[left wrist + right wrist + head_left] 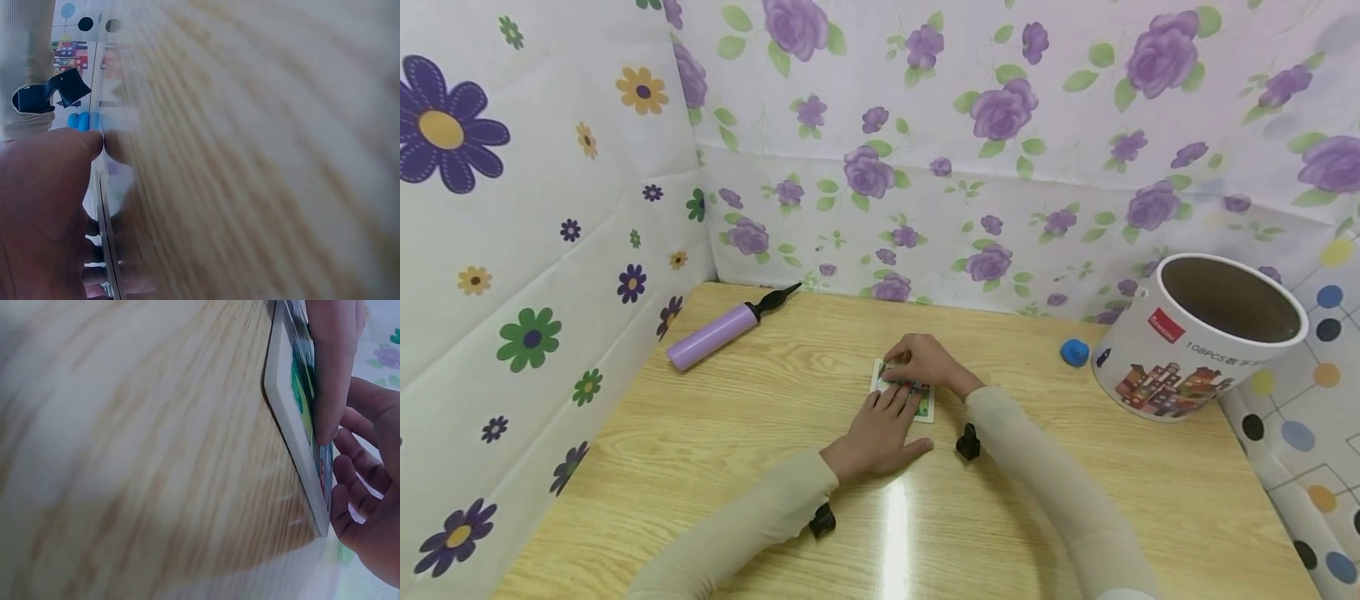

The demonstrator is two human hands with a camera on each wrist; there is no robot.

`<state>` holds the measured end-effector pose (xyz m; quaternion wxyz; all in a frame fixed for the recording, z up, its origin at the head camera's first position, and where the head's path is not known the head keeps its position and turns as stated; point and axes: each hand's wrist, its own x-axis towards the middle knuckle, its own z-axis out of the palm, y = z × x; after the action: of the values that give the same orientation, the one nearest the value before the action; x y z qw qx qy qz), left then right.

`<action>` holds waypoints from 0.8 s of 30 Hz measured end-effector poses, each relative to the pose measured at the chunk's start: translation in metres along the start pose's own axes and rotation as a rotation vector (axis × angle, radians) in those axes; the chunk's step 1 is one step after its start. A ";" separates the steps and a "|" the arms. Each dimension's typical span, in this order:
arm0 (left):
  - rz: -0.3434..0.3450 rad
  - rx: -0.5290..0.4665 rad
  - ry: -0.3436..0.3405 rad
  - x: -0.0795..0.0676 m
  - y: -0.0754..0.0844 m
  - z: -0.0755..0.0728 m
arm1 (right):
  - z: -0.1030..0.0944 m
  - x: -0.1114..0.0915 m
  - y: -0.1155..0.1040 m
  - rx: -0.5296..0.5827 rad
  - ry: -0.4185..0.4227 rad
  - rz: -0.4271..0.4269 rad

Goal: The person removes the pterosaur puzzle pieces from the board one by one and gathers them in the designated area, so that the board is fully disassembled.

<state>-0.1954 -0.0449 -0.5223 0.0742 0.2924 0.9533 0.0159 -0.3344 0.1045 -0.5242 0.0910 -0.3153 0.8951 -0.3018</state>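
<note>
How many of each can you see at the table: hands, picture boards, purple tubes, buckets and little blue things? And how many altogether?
Hands: 2 (left hand, right hand)
Picture board: 1, partly covered
Purple tube: 1
Bucket: 1
Little blue thing: 1
Total: 6

The left hand rests flat on 1 picture card; the right hand arches over its far end.

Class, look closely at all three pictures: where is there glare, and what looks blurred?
Head view: a bright glare streak crosses the table below the left hand; left wrist view: wood grain blurs towards the right; right wrist view: grain smears at left, while the card's edge looks crisper.
</note>
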 end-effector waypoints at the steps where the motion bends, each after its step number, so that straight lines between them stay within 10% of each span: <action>1: 0.000 -0.002 0.000 0.000 0.000 0.000 | 0.000 0.000 0.000 -0.003 0.002 -0.001; 24: -0.012 -0.086 0.014 0.006 -0.003 -0.003 | 0.000 0.001 -0.004 0.041 -0.007 0.046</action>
<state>-0.2023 -0.0435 -0.5202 0.0802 0.2833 0.9539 0.0584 -0.3326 0.1013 -0.5217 0.1073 -0.2936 0.8956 -0.3167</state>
